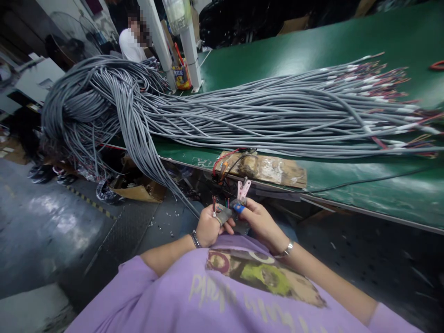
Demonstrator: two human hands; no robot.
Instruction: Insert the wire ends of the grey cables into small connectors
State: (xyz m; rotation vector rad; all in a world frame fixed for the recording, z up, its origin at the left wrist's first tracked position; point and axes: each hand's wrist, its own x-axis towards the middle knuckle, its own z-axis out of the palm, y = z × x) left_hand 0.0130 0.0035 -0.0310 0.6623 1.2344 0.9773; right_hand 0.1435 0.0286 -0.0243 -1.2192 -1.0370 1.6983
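My left hand (210,225) is closed around the end of a grey cable (222,213), whose thin coloured wires stick up above my fist. My right hand (258,221) is closed on a small tool with pink handles (243,189); a blue cap sits on one fingertip. Both hands meet just below the edge of the green table (347,185). A big bundle of grey cables (243,111) lies across the table, with stripped coloured wire ends (388,88) at the right.
The cable bundle spills off the table's left end into a heap (86,106) toward the floor. A brown taped patch (267,169) sits at the table edge. White posts (189,46) stand at the back, and another person (133,39) sits beyond the heap.
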